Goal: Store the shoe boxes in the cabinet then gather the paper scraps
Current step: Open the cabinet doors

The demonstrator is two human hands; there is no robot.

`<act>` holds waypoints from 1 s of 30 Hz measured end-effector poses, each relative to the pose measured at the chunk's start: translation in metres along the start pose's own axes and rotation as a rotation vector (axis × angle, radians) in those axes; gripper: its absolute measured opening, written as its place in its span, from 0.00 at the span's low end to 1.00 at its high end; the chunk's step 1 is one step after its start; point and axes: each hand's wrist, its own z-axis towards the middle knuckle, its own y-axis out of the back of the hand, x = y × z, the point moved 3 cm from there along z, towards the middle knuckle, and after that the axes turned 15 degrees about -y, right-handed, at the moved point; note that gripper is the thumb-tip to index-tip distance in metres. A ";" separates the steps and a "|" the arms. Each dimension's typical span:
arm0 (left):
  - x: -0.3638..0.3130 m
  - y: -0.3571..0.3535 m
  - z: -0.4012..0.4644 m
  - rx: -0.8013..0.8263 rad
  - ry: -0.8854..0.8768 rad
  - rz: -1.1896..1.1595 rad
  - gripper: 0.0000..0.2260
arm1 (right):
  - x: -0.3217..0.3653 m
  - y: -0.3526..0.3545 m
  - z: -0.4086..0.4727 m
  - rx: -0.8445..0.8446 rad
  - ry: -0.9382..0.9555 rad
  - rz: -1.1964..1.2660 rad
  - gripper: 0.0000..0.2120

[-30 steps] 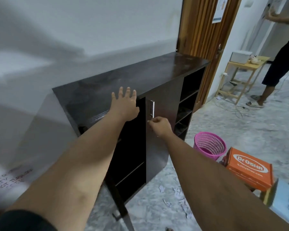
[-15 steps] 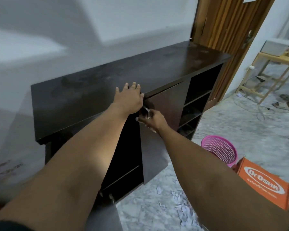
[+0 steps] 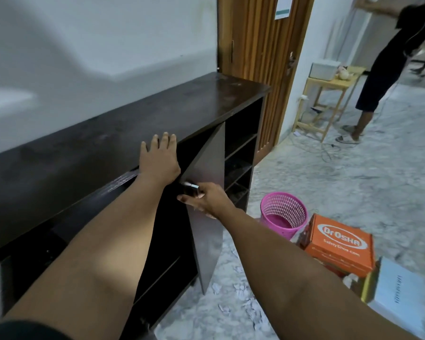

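Head view, right grip: right hand (image 3: 206, 200) closed on the door handle (image 3: 190, 190); cabinet (image 3: 123, 133) door ajar.
Left grip: left hand (image 3: 160, 160) flat, open on the top surface.
Boxes: orange shoe box (image 3: 339, 244) and white box (image 3: 402, 295) on floor, right, unstored.
Scraps: paper scraps (image 3: 238, 303) ungathered beside pink basket (image 3: 282, 214).

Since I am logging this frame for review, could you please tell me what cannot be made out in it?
Head view only:
- Cabinet interior behind the open door: dark, and the forearms cover it.
- Right hand fingers on the handle: mostly hidden behind the hand.
- Pale box: cut off by the right edge.
- Paper scraps: too small to count.
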 end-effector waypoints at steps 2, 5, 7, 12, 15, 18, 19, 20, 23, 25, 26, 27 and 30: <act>0.002 0.002 0.001 0.015 -0.024 -0.017 0.33 | -0.004 0.004 -0.002 -0.027 -0.009 -0.011 0.29; 0.002 0.005 0.003 0.042 -0.029 -0.053 0.32 | -0.012 0.009 -0.009 -0.085 0.006 -0.018 0.27; 0.003 0.006 0.003 0.064 -0.038 -0.068 0.33 | -0.020 0.015 -0.013 -0.151 0.036 -0.024 0.23; 0.006 0.006 0.004 0.108 -0.064 -0.105 0.32 | -0.064 0.039 -0.029 -0.275 0.029 -0.062 0.27; 0.008 0.002 0.006 0.116 -0.080 -0.119 0.32 | -0.088 0.056 -0.044 -0.423 -0.005 -0.041 0.16; 0.007 0.002 0.007 0.128 -0.058 -0.124 0.33 | -0.101 0.079 -0.055 -0.493 -0.142 0.009 0.12; 0.005 0.003 0.007 0.132 -0.049 -0.120 0.34 | -0.105 0.087 -0.056 -0.510 -0.201 0.019 0.12; 0.003 0.004 0.007 0.138 -0.044 -0.116 0.34 | -0.108 0.096 -0.056 -0.541 -0.247 0.029 0.14; -0.001 0.006 0.011 0.160 -0.029 -0.114 0.36 | -0.115 0.118 -0.053 -0.628 -0.372 0.093 0.20; -0.002 0.006 0.015 0.162 -0.019 -0.115 0.37 | -0.116 0.128 -0.046 -0.685 -0.471 0.122 0.28; -0.003 0.007 0.016 0.161 -0.016 -0.114 0.37 | -0.115 0.132 -0.042 -0.700 -0.535 0.139 0.35; -0.004 0.007 0.017 0.162 -0.015 -0.113 0.37 | -0.112 0.134 -0.037 -0.705 -0.601 0.151 0.42; -0.005 0.006 0.020 0.151 -0.006 -0.104 0.38 | -0.099 0.135 -0.027 -0.667 -0.706 0.211 0.52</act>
